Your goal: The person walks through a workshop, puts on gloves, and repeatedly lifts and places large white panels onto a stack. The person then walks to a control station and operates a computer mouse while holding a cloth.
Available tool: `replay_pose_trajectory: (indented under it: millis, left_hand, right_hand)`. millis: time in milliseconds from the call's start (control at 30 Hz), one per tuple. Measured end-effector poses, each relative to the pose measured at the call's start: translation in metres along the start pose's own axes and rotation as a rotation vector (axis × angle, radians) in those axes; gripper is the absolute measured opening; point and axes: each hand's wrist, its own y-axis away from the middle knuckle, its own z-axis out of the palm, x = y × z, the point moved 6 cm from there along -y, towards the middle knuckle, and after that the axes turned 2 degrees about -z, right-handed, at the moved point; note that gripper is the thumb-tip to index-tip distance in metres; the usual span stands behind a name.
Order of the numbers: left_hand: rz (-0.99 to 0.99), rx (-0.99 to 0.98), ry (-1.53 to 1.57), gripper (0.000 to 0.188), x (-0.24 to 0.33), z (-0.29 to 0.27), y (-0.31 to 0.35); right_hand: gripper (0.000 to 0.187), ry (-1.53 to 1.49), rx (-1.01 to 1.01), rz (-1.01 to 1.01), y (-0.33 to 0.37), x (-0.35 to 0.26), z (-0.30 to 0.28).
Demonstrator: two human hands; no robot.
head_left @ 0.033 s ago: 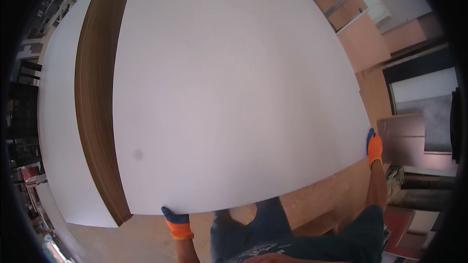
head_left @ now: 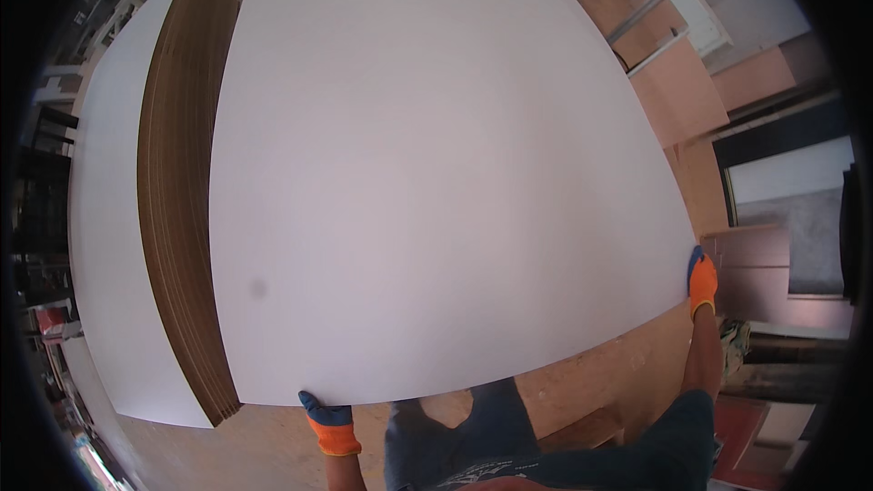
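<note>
A large white board [head_left: 427,182] fills the middle of the view, its near edge close to my body. My left hand [head_left: 329,423], in a blue and orange work glove, grips that near edge toward its left end, with the thumb on top. At the board's right edge, by the near corner, my right hand [head_left: 702,282] is closed on it in a matching glove. The fingers of both hands are partly hidden under the board. Just left of it stands a stack of white-topped boards [head_left: 123,245], showing layered brown edges.
Pinkish-brown panels [head_left: 677,91] lie at the far right, near a pale frame. A dark-edged panel [head_left: 791,164] and a brownish glossy sheet [head_left: 750,264] are further right. Dark racks and clutter line the left rim. Brown floor [head_left: 264,445] shows beneath the board.
The board's near edge and both hands sit slightly lower in the picture, the right hand also a little further right. Both hands keep their hold.
</note>
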Motion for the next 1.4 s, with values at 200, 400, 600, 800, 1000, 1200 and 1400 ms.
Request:
replay_pose_trajectory:
  millis: [200, 400, 600, 800, 1000, 1200, 1400]
  left_hand:
    - [-0.450, -0.041, 0.198, 0.061, -0.054, 0.013, 0.001]
    - [-0.786, 0.093, -0.102, 0.062, -0.091, -0.029, -0.071]
    - [-0.290, -0.108, 0.098, 0.072, -0.100, -0.031, -0.154]
    - [-0.550, 0.347, -0.161, 0.067, -0.103, -0.063, -0.170]
    - [-0.626, 0.559, -0.400, 0.067, -0.088, -0.041, -0.206]
    - [-0.737, 0.549, -0.507, 0.069, -0.067, -0.011, -0.221]
    - [-0.799, 0.323, -0.377, 0.066, -0.060, -0.023, -0.215]
  right_hand:
    - [0.050, 0.300, -0.025, -0.021, -0.058, -0.090, 0.013]
    - [0.064, -0.134, -0.059, -0.627, 0.036, -0.436, 0.125]
    - [0.074, -0.026, 0.025, -0.583, 0.088, -0.569, 0.181]
    - [0.075, 0.058, 0.062, -0.541, 0.042, -0.594, 0.190]
    - [0.071, 0.163, 0.046, -0.509, 0.007, -0.630, 0.197]
    - [0.067, -0.003, 0.131, -0.611, -0.004, -0.651, 0.189]
    - [0.064, -0.084, 0.174, -0.733, -0.022, -0.643, 0.200]
